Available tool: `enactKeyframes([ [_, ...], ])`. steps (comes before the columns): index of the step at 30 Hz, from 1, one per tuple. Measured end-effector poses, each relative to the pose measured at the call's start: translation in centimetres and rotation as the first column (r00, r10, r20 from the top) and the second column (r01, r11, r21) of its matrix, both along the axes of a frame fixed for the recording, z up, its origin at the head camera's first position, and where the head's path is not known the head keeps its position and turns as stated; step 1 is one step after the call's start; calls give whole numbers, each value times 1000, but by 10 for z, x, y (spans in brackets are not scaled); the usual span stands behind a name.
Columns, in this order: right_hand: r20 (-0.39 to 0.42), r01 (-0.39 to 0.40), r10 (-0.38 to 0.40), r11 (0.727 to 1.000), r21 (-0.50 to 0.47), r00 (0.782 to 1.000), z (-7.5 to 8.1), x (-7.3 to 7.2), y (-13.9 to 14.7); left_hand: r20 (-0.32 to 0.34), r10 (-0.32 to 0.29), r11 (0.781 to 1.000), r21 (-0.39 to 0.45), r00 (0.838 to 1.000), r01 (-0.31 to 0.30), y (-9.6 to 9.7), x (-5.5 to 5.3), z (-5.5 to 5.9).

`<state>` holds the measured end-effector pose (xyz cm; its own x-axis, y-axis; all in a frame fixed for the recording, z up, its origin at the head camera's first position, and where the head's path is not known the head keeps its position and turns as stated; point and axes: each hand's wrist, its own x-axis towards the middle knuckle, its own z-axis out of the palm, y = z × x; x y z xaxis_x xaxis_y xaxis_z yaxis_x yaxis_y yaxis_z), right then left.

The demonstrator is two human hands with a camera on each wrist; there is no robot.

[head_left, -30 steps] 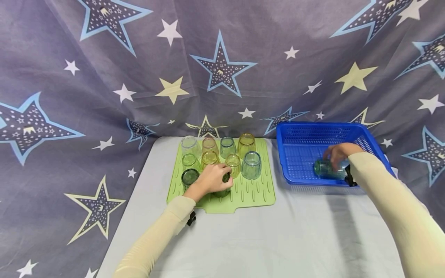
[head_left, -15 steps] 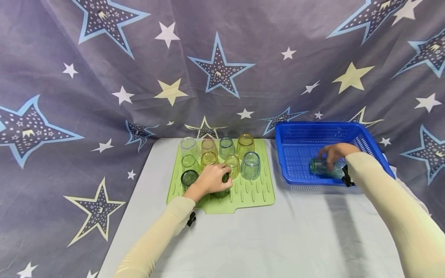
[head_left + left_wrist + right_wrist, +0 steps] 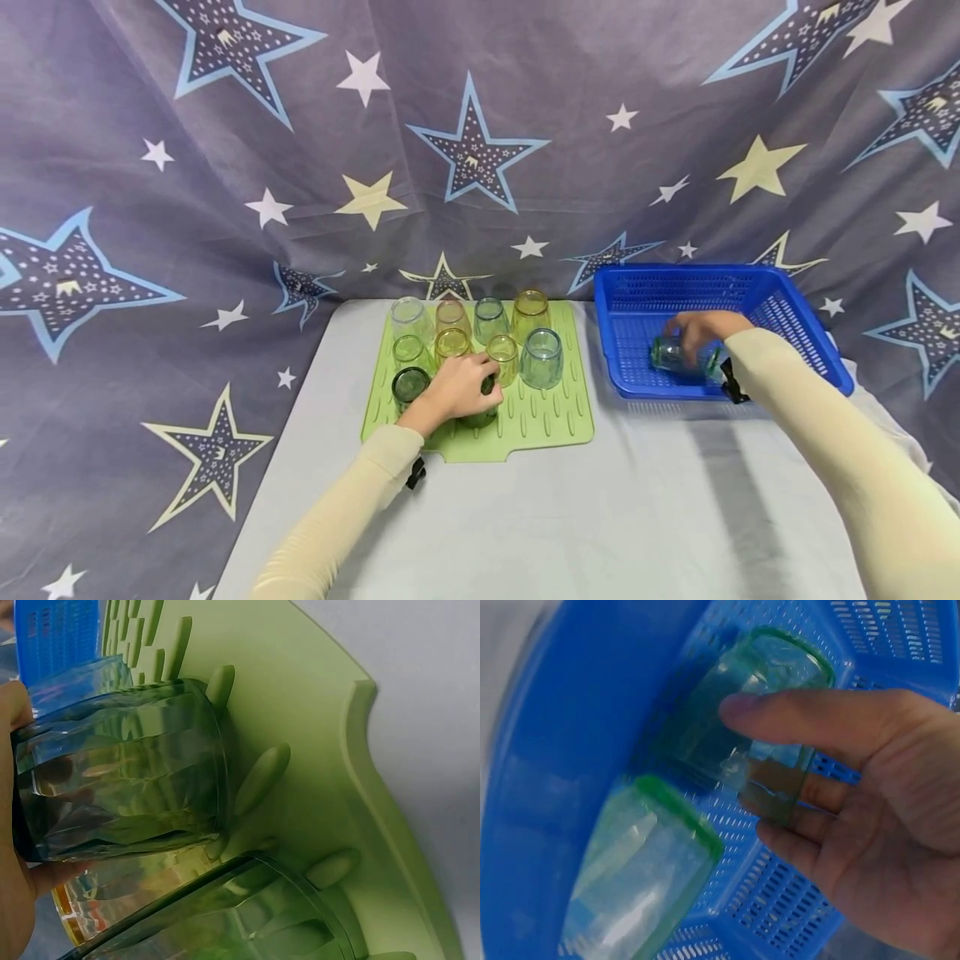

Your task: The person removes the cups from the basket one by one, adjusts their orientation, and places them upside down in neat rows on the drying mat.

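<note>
On the green drying mat [image 3: 573, 417], my left hand [image 3: 462, 385] grips a dark green glass [image 3: 127, 780] by its upper end. The glass stands upside down, mostly hidden by the hand in the head view. Another dark glass [image 3: 411, 385] stands beside it at the mat's left. My right hand [image 3: 703, 332] is inside the blue basket [image 3: 622, 387], thumb and fingers around a pale green-blue glass [image 3: 716, 724] that lies on its side. A second green-rimmed glass [image 3: 641, 870] lies near it in the right wrist view.
Several tinted glasses stand upside down in rows on the mat, including a blue one [image 3: 542, 358] and an amber one [image 3: 531, 312]. The basket stands to the mat's right on the white tabletop [image 3: 585, 517]. A star-patterned curtain [image 3: 480, 233] hangs behind.
My right hand and the glass it holds have moved left within the basket. My left hand stays in place on the dark green glass.
</note>
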<state>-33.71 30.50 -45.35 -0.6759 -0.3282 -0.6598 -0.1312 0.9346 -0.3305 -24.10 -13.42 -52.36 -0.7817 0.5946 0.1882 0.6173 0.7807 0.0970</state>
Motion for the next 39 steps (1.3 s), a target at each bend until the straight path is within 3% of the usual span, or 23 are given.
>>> enactKeyframes([
  [6, -19, -25, 23, 997, -75, 1000, -7, -4, -7, -3, -4, 1000, -7, 1000, 4, 0, 0, -1],
  [10, -88, -48, 34, 987, -155, 995, -8, -6, -3, -8, -10, 1000, 6, 1000, 10, 0, 1, -1],
  [17, -210, -9, -52, 959, -282, 976, 0, -9, 11, -17, -7, 1000, 10, 1000, 7, 0, 0, -1],
  [26, -282, 68, -209, 896, -439, 936, 15, -6, 25, -14, -2, 1000, -7, 1000, 2, 0, 1, 0],
  [31, -327, 92, -277, 871, -483, 903, 33, -2, 27, -13, 2, 1000, -17, 1000, -2, 0, 0, -1],
  [39, -379, 100, -377, 808, -581, 845, 62, 8, 17, -16, 2, 1000, -9, 1000, -2, 0, 0, -2],
])
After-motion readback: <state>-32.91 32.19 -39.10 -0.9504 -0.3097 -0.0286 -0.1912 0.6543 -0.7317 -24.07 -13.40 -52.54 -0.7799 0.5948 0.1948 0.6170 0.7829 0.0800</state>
